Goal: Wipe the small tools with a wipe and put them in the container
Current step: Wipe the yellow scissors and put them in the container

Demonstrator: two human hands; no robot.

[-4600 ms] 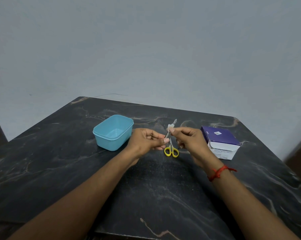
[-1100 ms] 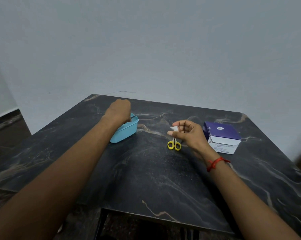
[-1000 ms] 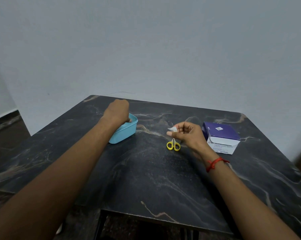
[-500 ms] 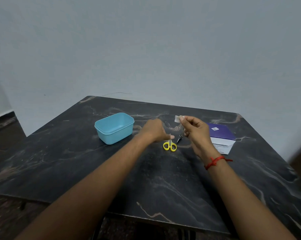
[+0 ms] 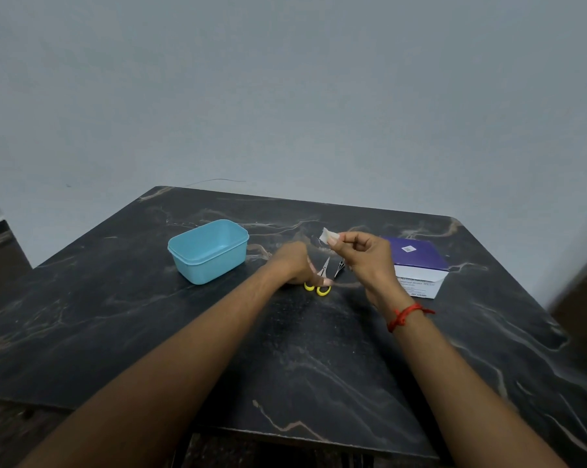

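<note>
1. Blue container: left on the table, top open, well apart from the tools. Contents can't be made out.
2. Left hand: low on the table, fingers curled, pinching the yellow handle end of the scissors. The scissors lie flat with blades closed and pointing away.
3. Small dark tool: on the table just right of the scissor blades, untouched. Type unclear.
4. Wipe: held above the tools, pinched between thumb and forefinger of the right hand. The other fingers are curled in.
5. Purple box: far right, behind the right wrist.
6. Step, judged: picking up the scissors to wipe them. Lift by the handles and keep the blades shut. Wrap the wipe round the blades and draw from pivot to tip, away from the fingertips. Then put them in the container.
</note>
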